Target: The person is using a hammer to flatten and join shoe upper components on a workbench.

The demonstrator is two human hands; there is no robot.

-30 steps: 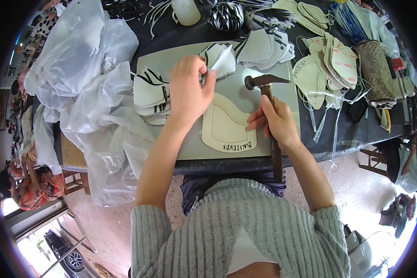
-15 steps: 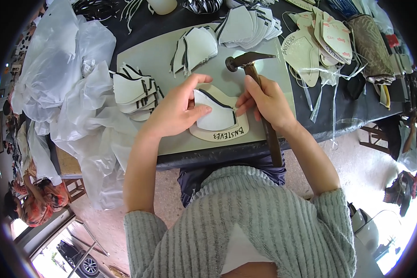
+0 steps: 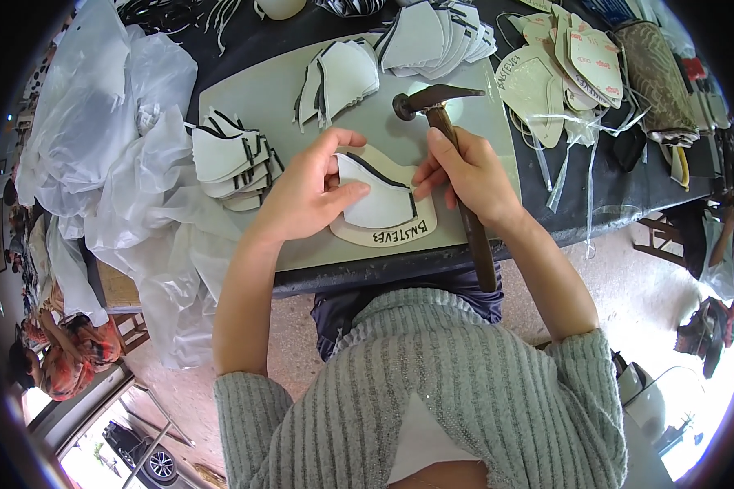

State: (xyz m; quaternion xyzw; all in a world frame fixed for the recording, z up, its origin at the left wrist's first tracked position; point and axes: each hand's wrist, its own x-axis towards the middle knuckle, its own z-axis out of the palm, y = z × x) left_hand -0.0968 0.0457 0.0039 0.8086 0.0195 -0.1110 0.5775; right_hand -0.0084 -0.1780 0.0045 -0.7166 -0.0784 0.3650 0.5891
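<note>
A white curved piece with black edging point(image 3: 373, 200), like a shoe-upper part, lies on a cream template point(image 3: 426, 220) with handwriting along its lower rim. My left hand point(image 3: 314, 189) grips the piece at its left side, thumb on top and forefinger arched above its upper corner. In my right hand point(image 3: 473, 173) is a hammer point(image 3: 475, 244), its wooden handle between thumb and palm and its dark head pointing away from me. The fingertips of that same hand touch the right end of the black edging.
A grey-green board point(image 3: 294, 259) covers the table's middle. Stacks of white pieces stand at its left point(image 3: 224, 167) and far side point(image 3: 338, 77). Tied cream templates point(image 3: 538, 94) lie at right, beside a rolled patterned cloth point(image 3: 656, 81). Translucent plastic bags point(image 3: 151, 187) hang over the left edge.
Both hands stay nearly in place, the left on the white piece, the right with the hammer and its fingertips at the black edging. The whole view shifts slightly.
</note>
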